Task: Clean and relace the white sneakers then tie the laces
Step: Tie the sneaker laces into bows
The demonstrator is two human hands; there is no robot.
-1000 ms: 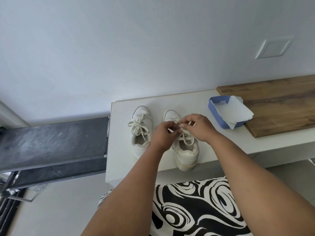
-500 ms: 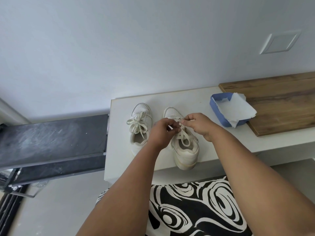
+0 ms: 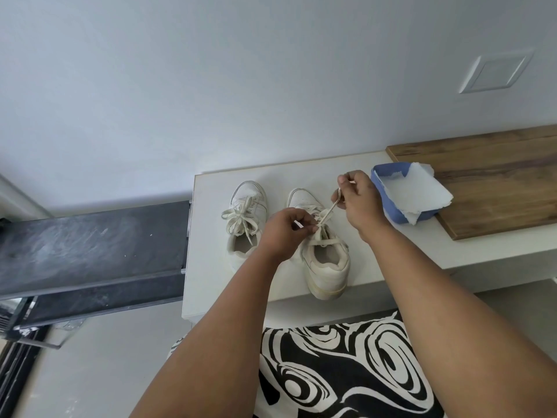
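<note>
Two white sneakers stand side by side on a white shelf [image 3: 211,285], toes toward the wall. The left sneaker [image 3: 245,224] has its lace tied in a bow. The right sneaker [image 3: 325,260] has its heel at the shelf's front edge. My left hand [image 3: 286,233] pinches the lace [image 3: 327,214] at the knot over the right sneaker's tongue. My right hand [image 3: 358,200] is raised up and to the right, holding the lace end pulled taut from the knot.
A blue tray [image 3: 388,200] lined with white paper sits just right of my right hand, partly on a wooden board [image 3: 488,182]. A dark metal surface [image 3: 90,248] adjoins the shelf on the left. A black-and-white patterned cloth [image 3: 337,369] lies below.
My right hand has moved up and to the right, away from my left hand, drawing the lace end out taut. My left hand has stayed at the knot.
</note>
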